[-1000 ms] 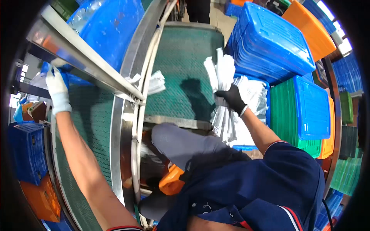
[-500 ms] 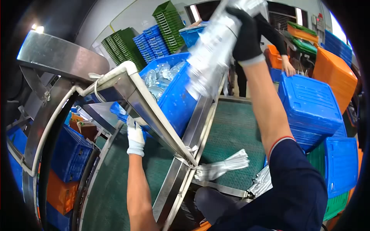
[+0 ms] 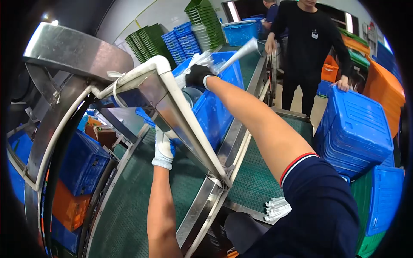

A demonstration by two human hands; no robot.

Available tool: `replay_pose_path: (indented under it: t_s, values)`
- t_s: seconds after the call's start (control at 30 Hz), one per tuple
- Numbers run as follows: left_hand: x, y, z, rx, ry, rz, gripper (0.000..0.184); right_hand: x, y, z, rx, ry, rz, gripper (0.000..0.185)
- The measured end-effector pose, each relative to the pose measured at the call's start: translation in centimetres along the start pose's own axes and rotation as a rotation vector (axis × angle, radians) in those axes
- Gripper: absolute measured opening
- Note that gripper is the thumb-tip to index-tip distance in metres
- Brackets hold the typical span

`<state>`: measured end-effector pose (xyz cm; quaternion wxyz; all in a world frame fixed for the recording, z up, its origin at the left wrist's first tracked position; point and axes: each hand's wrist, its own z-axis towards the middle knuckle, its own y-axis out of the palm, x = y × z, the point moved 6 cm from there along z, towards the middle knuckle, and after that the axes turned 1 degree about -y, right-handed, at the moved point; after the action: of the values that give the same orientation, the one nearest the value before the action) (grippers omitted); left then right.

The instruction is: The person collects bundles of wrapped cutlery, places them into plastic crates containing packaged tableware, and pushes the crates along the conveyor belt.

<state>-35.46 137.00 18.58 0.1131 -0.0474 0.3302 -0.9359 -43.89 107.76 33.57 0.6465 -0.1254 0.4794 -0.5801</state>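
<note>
My right hand (image 3: 199, 76), in a black glove, is inside a blue bin (image 3: 209, 122), closed around a bundle of silvery-white, plastic-looking strips (image 3: 199, 61). One long pale piece (image 3: 238, 55) sticks out past the bin's right rim. Clear round pieces in the bin are mostly hidden by my arm and the bundle. My left hand (image 3: 163, 144), in a white glove, grips the near lower end of the bin, its fingers partly hidden. Another silvery-white bundle (image 3: 276, 208) lies on the right green belt (image 3: 249, 182), partly behind my sleeve.
A metal frame with a white pipe (image 3: 189, 116) crosses between my arms. The left green belt (image 3: 124, 210) passes under the bin. A person in black (image 3: 307, 47) stands beyond, one hand on stacked blue lidded boxes (image 3: 361, 116). Green crates (image 3: 148, 47) are stacked behind.
My right hand has swung down and left, bringing the silvery bundle into the blue bin. My left hand stays at the bin's end. The view has shifted, showing more of the person in black.
</note>
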Motion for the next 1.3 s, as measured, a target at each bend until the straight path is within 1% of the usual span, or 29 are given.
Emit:
replay_pose_path:
  t_s: [0.03, 0.1, 0.13, 0.17, 0.23, 0.3, 0.33, 0.37, 0.4, 0.43, 0.47, 0.5, 0.53, 0.57, 0.63, 0.67, 0.73, 0.77, 0.83, 0.9, 0.97, 1.0, 1.03, 1.1, 1.13, 1.17, 1.23, 1.27, 1.3]
  values:
    - [1.8, -0.8, 0.9, 0.015, -0.237, -0.49, 0.039, 0.4, 0.0, 1.0, 0.146, -0.031, -0.022, 0.055]
    - [5.2, -2.1, 2.1, -0.096, -0.578, -0.758, 0.036, 0.2, -1.7, 0.4, 0.396, -0.334, -0.254, 0.052]
    - [7.0, -2.8, 2.4, -0.122, -0.761, -0.873, 0.036, 0.8, -3.0, -1.2, 0.388, -0.303, -0.465, 0.058]
    - [6.2, -2.3, 2.5, -0.062, -0.722, -1.006, 0.037, 3.4, -3.2, -2.0, 0.478, -0.222, -0.468, 0.068]
    - [2.9, 0.0, 3.1, -0.056, -0.596, -1.206, 0.039, 8.8, -4.5, -5.3, 0.277, 0.14, -0.342, 0.107]
    - [2.1, 1.1, 4.4, -0.158, -0.316, -0.823, 0.038, 14.7, -1.4, -7.1, 0.05, 0.329, 0.273, 0.117]
    - [1.8, 1.6, 5.0, -0.166, -0.18, -0.639, 0.038, 15.8, 1.1, -9.4, 0.045, 0.294, 0.313, 0.107]
    - [0.3, 1.6, 4.9, -0.278, -0.117, -0.414, 0.037, 16.8, 3.5, -11.6, 0.038, 0.258, 0.353, 0.097]
    - [-1.2, 1.7, 4.9, -0.377, -0.032, -0.192, 0.037, 16.6, 5.4, -15.6, 0.111, 0.336, 0.165, 0.087]
    - [-3.8, 2.7, 3.2, -0.337, -0.641, -0.731, 0.035, 16.6, 6.7, -20.5, 0.097, 0.301, 0.208, 0.074]
    - [-5.8, 3.1, 0.5, 0.14, -1.216, -1.26, 0.041, 18.3, 7.2, -24.1, 0.308, 0.163, 0.048, 0.073]
    - [-7.3, 2.7, 0.4, 0.172, -1.193, -1.227, 0.039, 21.1, 7.9, -27.2, 0.52, 0.001, -0.125, 0.071]
    - [-9.0, 1.2, 0.3, 0.137, -1.108, -1.141, 0.038, 25.5, 9.1, -29.7, 0.571, -0.054, -0.275, 0.078]
    - [-10.5, -0.1, 0.0, 0.143, -1.036, -1.071, 0.038, 29.4, 9.0, -30.8, 0.291, 0.291, -0.186, 0.079]
    - [-13.4, -2.3, -0.5, 0.139, -0.963, -0.997, 0.042, 36.5, 10.7, -36.1, 0.021, 0.59, -0.305, 0.085]
    - [-14.7, -3.2, -0.4, 0.122, -0.934, -0.988, 0.046, 40.2, 11.8, -37.9, 0.05, 0.54, -0.531, 0.089]
    - [-16.6, -5.3, 0.5, 0.028, -0.892, -1.01, 0.056, 42.9, 11.1, -41.8, 0.127, 0.784, -0.646, 0.092]
    - [-16.9, -5.8, 0.8, -0.008, -0.845, -1.014, 0.057, 45.2, 11.2, -43.2, 0.068, 0.887, -0.495, 0.088]
    - [-14.6, -6.7, 2.8, -0.172, -0.684, -1.039, 0.059, 54.6, 17.8, -45.6, 0.055, 0.871, -0.396, 0.087]
    - [-11.2, -6.4, 5.3, -0.35, -0.504, -1.087, 0.062, 53.6, 15.6, -46.8, 0.075, 0.673, -0.142, 0.083]
    - [-7.3, -6.2, 7.5, -0.5, -0.316, -1.108, 0.065, 47.1, 17.2, -47.5, 0.212, 0.733, -0.64, 0.069]
    - [-5.1, -6.4, 8.4, -0.535, -0.231, -1.113, 0.067, 46.4, 17.2, -47.0, 0.476, 0.583, -0.67, 0.048]
    - [-5.2, -6.8, 8.3, -0.449, -0.263, -0.887, 0.068, 47.3, 17.8, -47.2, 0.418, 0.603, -0.608, 0.039]
    - [-1.4, -6.4, 7.8, -0.483, -0.334, -1.111, 0.062, 47.4, 18.1, -47.4, 0.374, 0.646, -0.6, 0.018]
    - [1.7, -5.7, 7.7, -0.497, -0.374, -1.221, 0.059, 48.2, 18.0, -47.7, 0.291, 0.69, -0.567, 0.019]
    - [1.0, -6.2, 7.6, -0.351, -0.36, -0.904, 0.059, 49.8, 17.8, -47.8, 0.21, 0.729, -0.541, 0.022]
    - [-0.9, -6.4, 7.8, -0.292, -0.379, -0.918, 0.061, 50.2, 18.1, -49.8, 0.111, 0.602, -0.599, 0.027]
    - [-1.9, -6.5, 7.9, -0.262, -0.388, -0.924, 0.062, 50.9, 18.0, -50.8, 0.131, 0.682, -0.444, 0.029]
    - [-3.7, -5.8, 8.6, -0.366, -0.392, -1.048, 0.063, 51.3, 17.5, -51.8, 0.156, 0.758, -0.286, 0.031]
